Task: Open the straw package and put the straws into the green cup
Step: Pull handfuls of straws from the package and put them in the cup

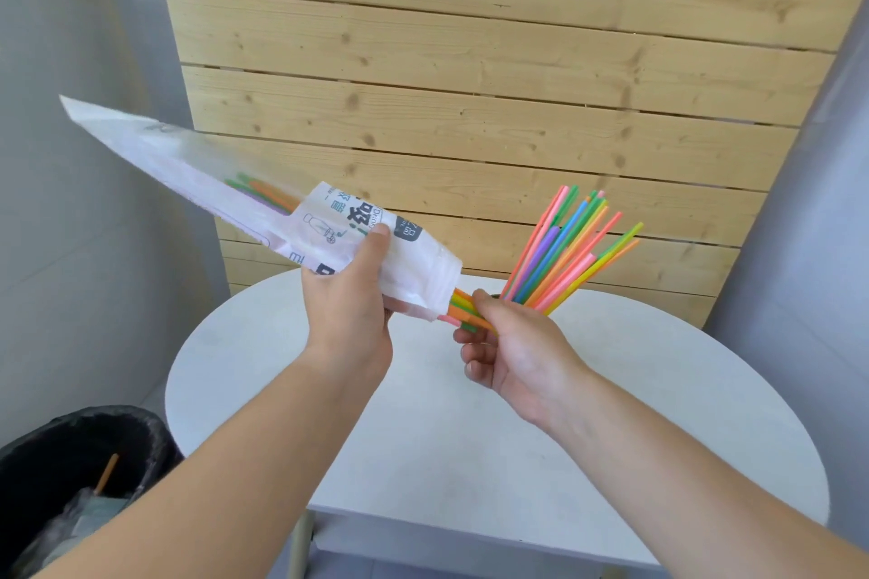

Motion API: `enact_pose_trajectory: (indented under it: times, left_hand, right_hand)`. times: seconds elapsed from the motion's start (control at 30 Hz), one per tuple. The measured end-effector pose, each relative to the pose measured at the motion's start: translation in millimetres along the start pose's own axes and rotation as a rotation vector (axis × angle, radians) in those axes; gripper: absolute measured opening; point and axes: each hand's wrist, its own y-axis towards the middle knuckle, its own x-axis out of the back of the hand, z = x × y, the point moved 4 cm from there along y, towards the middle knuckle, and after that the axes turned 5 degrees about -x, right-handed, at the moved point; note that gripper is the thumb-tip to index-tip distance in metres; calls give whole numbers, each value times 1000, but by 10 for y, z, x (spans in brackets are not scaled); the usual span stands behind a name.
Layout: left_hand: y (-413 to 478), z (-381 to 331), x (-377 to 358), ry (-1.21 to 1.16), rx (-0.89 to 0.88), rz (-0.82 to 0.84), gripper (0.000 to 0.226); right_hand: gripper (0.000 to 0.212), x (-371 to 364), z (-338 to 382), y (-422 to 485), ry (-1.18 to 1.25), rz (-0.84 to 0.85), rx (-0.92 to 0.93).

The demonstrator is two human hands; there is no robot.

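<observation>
Pinched between the thumb and fingers of the right hand (512, 343) are the straw ends (463, 308) that poke out of the straw package (244, 197). The package is gripped by the left hand (348, 296), with the thumb laid on the printed front and the fingers curled round the back, close to the open mouth.

From the head view, the package is seen as a long bag held up in the air over the round white table (423, 414). Its long line runs from the upper left down to the lower right. The open mouth is at the lower right end and is pointed straight at the right hand. The other ends of the straws are seen through the clear part of the bag.

It is judged that the next pull should be made along that same line, down and to the right, so the straws are slid out and not bent.

Bright standing straws (564, 249) are fanned out just behind the right hand. The green cup is hidden by that hand, so its rim cannot be made out. The right hand is much nearer to it than the left.
</observation>
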Motion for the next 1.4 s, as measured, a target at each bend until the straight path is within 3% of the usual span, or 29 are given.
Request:
enact_pose_trajectory:
  times: [0.2, 0.3, 0.43, 0.53, 0.63, 0.77, 1.03, 1.27, 1.4]
  left_hand:
    - [-42, 106, 59, -72, 157, -59, 38]
    - [-39, 144, 67, -91, 229, -71, 36]
    - [-47, 187, 66, -97, 326, -72, 42]
    - [-65, 225, 56, -102, 365, -79, 45]
    - [-52, 246, 56, -112, 361, -70, 46]
    - [-13, 260, 81, -148, 339, -72, 46]
    - [-3, 281, 107, -123, 347, -109, 39]
    - [21, 316, 113, -133, 355, -116, 43]
    - [4, 315, 108, -133, 375, -97, 43]
  right_hand:
    - [31, 26, 4, 31, -144, -75, 151]
    - [31, 67, 77, 15, -348, -178, 373]
    - [38, 109, 238, -94, -834, -295, 793]
    - [43, 109, 319, -151, -999, -312, 924]
    - [45, 127, 386, -126, -997, -279, 921]
    - [43, 212, 458, -37, -706, -200, 774]
    - [31, 244, 357, 83, -665, -169, 580]
    - [34, 256, 458, -49, -739, -298, 873]
    - [34, 235, 424, -13, -704, -253, 803]
